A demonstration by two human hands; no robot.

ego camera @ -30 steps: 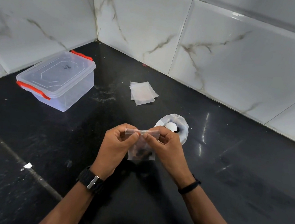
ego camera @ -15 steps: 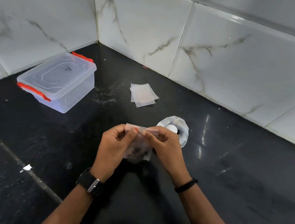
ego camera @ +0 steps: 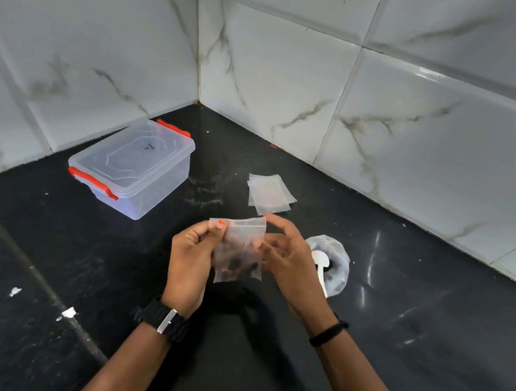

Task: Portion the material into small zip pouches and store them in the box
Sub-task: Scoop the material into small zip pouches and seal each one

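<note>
A small clear zip pouch [ego camera: 239, 252] with dark material at its bottom hangs above the black counter. My left hand [ego camera: 190, 256] pinches its top left corner between thumb and finger. My right hand [ego camera: 285, 264] sits at the pouch's right side with loosely spread fingers, a fingertip touching its edge. A clear plastic box [ego camera: 133, 166] with red latches stands closed at the back left. A small stack of empty pouches [ego camera: 269, 193] lies behind my hands. To the right, an open clear bag of dark material [ego camera: 335, 268] holds a white spoon [ego camera: 321, 263].
White marble-look tiled walls [ego camera: 326, 90] meet in a corner behind the black counter [ego camera: 426, 343]. Small white scraps [ego camera: 68, 312] lie on the counter at the lower left, next to a pale seam line.
My right hand has let go of the pouch's zip strip and opened. The left hand now holds the pouch alone by its corner. The view has tilted up and shifted.
</note>
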